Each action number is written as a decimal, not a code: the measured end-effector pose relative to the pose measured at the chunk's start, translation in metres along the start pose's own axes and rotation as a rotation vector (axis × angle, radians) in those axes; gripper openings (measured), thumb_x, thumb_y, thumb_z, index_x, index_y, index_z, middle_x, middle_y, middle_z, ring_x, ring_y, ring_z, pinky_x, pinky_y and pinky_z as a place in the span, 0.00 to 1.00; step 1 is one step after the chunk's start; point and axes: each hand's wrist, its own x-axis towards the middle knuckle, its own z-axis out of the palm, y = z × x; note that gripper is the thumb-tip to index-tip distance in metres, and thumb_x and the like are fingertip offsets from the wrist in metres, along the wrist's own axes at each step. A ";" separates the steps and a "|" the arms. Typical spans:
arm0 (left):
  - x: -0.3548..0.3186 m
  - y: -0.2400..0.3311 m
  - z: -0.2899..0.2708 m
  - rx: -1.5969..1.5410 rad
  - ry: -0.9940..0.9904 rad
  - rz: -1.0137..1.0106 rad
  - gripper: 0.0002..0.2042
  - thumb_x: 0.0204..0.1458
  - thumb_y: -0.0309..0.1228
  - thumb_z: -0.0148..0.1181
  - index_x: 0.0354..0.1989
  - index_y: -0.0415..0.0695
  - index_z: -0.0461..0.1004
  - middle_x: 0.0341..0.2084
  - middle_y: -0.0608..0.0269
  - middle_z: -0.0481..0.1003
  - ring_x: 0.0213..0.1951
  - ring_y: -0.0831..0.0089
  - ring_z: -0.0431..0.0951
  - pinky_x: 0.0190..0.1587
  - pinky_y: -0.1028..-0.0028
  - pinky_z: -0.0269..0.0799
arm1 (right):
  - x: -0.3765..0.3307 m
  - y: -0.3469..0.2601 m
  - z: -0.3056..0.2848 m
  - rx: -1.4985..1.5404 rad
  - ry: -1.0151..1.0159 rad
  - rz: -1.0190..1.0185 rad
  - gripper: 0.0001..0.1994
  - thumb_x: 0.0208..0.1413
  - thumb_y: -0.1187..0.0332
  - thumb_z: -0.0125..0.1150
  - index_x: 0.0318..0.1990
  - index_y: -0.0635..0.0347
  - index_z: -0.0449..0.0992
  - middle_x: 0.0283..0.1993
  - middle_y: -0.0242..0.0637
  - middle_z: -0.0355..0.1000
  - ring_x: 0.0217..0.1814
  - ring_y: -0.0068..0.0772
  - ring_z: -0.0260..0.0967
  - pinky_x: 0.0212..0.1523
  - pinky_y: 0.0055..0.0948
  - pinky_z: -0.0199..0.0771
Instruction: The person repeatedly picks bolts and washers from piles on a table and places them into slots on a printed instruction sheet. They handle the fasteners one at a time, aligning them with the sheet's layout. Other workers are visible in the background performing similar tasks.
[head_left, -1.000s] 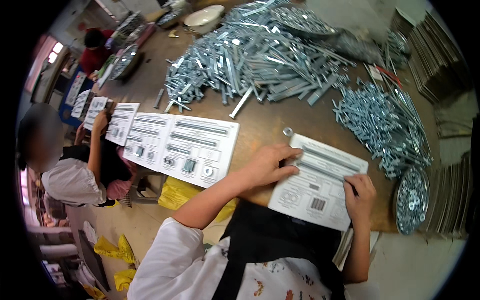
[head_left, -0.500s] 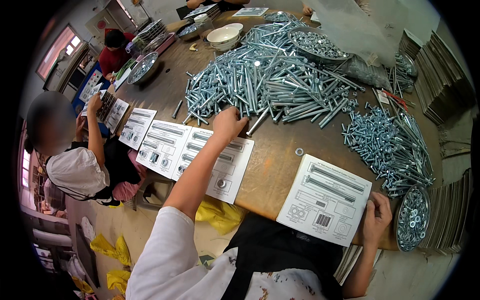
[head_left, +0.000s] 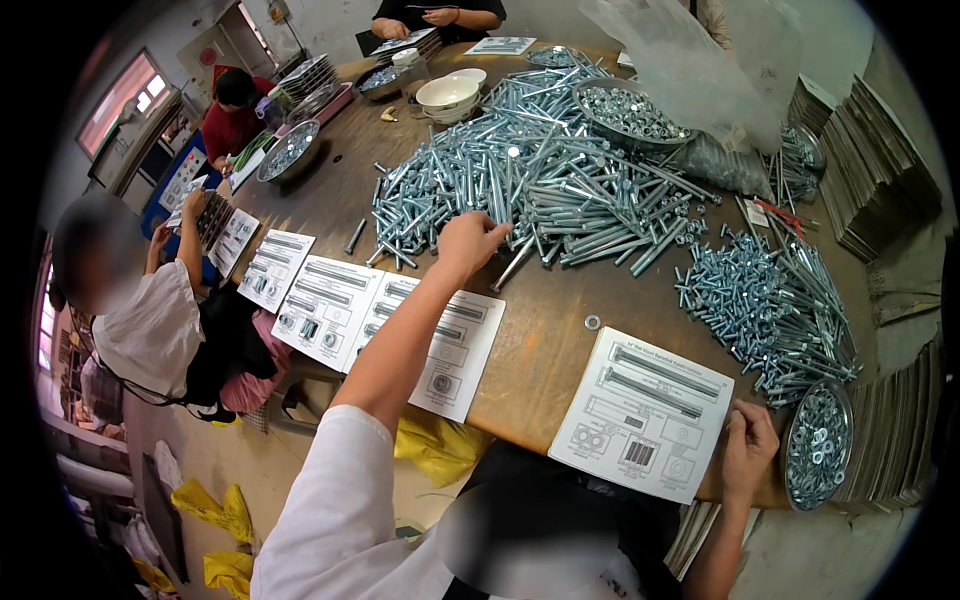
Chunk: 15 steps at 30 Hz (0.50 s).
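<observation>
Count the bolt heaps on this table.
2 distinct ones: a large heap mid-table, by the left hand, and a smaller heap to the right, beyond the right hand. Another may be partly hidden beside the clear plastic bag.

Even light, bright window [head_left: 128, 103] at ten o'clock, glints on bolts [head_left: 505, 178] toward twelve, black fisheye rim, blur patches at nine and six

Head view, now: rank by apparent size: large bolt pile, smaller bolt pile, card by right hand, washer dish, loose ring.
Largest to smallest:
1. Large bolt pile
2. Smaller bolt pile and card: too alike to rank
3. Washer dish
4. Loose ring
</observation>
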 end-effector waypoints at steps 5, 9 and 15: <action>0.011 0.000 0.006 0.019 0.127 -0.007 0.21 0.51 0.51 0.62 0.32 0.43 0.82 0.26 0.51 0.80 0.31 0.53 0.81 0.37 0.58 0.75 | -0.001 -0.011 -0.006 -0.056 -0.017 -0.067 0.06 0.54 0.82 0.57 0.38 0.69 0.78 0.35 0.41 0.75 0.36 0.29 0.72 0.37 0.26 0.72; 0.027 -0.018 -0.001 -0.077 0.294 0.105 0.20 0.50 0.48 0.66 0.41 0.44 0.78 0.26 0.53 0.80 0.32 0.53 0.81 0.36 0.57 0.74 | -0.005 -0.005 -0.007 0.025 -0.003 0.120 0.06 0.54 0.82 0.56 0.39 0.70 0.78 0.34 0.39 0.74 0.34 0.27 0.70 0.37 0.24 0.70; 0.061 0.001 -0.007 0.117 0.099 0.022 0.18 0.47 0.46 0.68 0.36 0.44 0.81 0.33 0.52 0.81 0.39 0.54 0.81 0.43 0.60 0.75 | 0.002 -0.021 0.011 -0.021 -0.028 -0.054 0.05 0.53 0.82 0.57 0.37 0.71 0.77 0.33 0.41 0.75 0.35 0.29 0.72 0.38 0.26 0.71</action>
